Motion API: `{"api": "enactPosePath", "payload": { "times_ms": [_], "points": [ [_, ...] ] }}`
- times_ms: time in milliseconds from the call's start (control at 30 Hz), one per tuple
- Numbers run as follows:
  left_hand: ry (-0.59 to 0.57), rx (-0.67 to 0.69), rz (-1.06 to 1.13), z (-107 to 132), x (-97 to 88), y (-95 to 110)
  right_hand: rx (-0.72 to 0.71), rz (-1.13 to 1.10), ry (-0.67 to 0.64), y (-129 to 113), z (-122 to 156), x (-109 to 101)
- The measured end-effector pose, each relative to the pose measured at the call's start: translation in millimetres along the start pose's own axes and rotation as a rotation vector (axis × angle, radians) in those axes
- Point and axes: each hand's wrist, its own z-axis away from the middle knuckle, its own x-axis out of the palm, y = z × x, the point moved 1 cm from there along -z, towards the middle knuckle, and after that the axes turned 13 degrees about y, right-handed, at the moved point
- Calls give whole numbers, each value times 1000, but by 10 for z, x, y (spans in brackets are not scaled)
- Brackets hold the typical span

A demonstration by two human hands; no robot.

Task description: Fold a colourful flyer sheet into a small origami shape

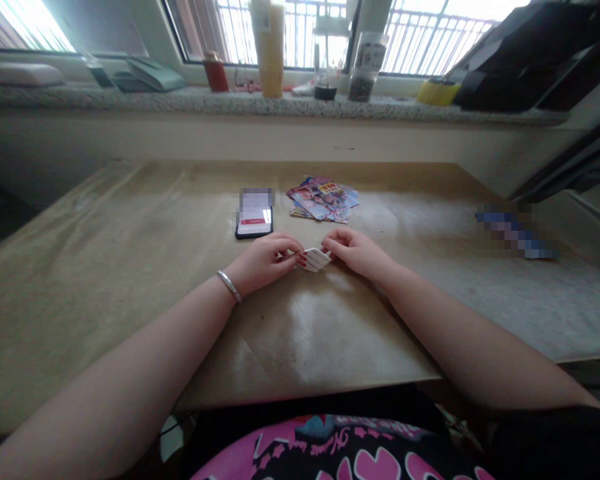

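Observation:
Between my hands, just above the table, is a small white card (315, 260) with lines of dark print and red marks at its left end. My left hand (267, 260), with a silver bangle at the wrist, pinches the card's left end between thumb and fingers. At the opposite end, my right hand (354, 250) has its thumb and fingertips closed on the card's right corner. Beyond my hands lies a loose pile of colourful printed cards (324, 199). A phone (255, 223) with its screen lit rests just past my left hand.
The table (130, 267) has a shiny tan cover. At its right side lies a blurred blue packet (517, 235). Along the window sill (290, 108) stand a red container (215, 72), a tall yellow bottle (271, 50), a clear jar (367, 67) and a large black item (520, 60).

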Motion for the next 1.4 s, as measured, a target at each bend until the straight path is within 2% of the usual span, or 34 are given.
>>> {"api": "enactPosePath", "payload": {
  "times_ms": [267,500,767,933,1233,1400],
  "points": [
    [13,-22,-138,-3,17,-30,-106,104,-50,-4,21,-21],
    [13,81,-286,-18,41,-68,-258,210,20,23,15,3],
    [37,-42,-300,-30,74,-93,-372,318,30,-14,34,40],
    [-9,-112,-254,-47,104,-142,-416,403,27,-22,22,66],
    [-50,-51,-288,-47,80,-111,-414,419,-5,-16,14,57],
    [-101,26,-301,-47,21,-78,-553,510,-48,-41,20,33]
  ]
}}
